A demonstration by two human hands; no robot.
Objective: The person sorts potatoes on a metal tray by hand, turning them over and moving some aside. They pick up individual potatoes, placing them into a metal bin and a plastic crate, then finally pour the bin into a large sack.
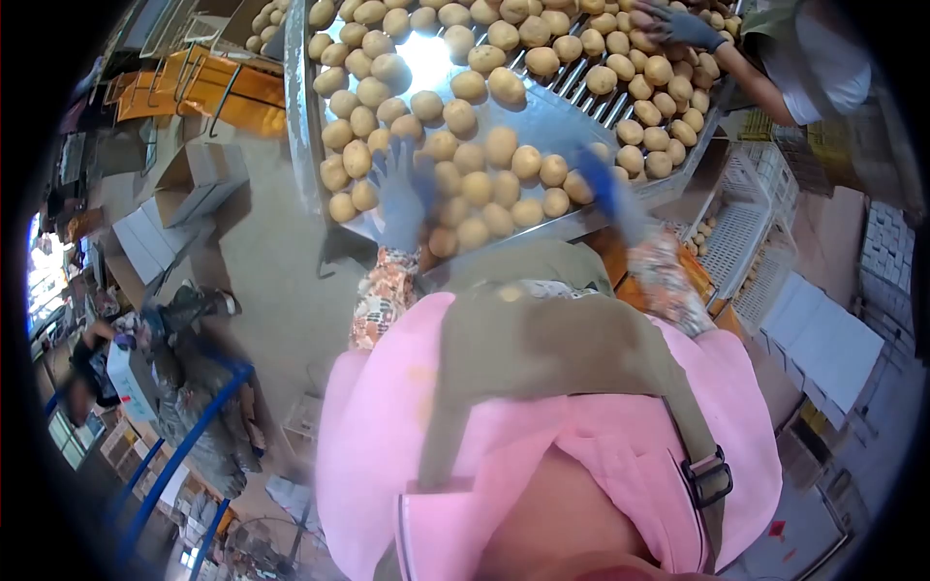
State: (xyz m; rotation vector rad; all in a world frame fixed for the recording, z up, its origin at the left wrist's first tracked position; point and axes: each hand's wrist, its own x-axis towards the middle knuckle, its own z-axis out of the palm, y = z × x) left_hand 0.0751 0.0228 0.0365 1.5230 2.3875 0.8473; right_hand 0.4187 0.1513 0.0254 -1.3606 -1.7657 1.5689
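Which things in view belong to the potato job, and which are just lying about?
In the job:
- potatoes
- metal table
- left hand, right hand, both gloved
- co-worker's gloved hand
- white crate, likely: potatoes beside or in it

Apparently just about:
- open cardboard box
- blue rail

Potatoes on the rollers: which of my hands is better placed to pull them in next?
Right, I'd say: your right hand is nearer the potatoes on the rollers, while your left hand is farther off, with other potatoes between.
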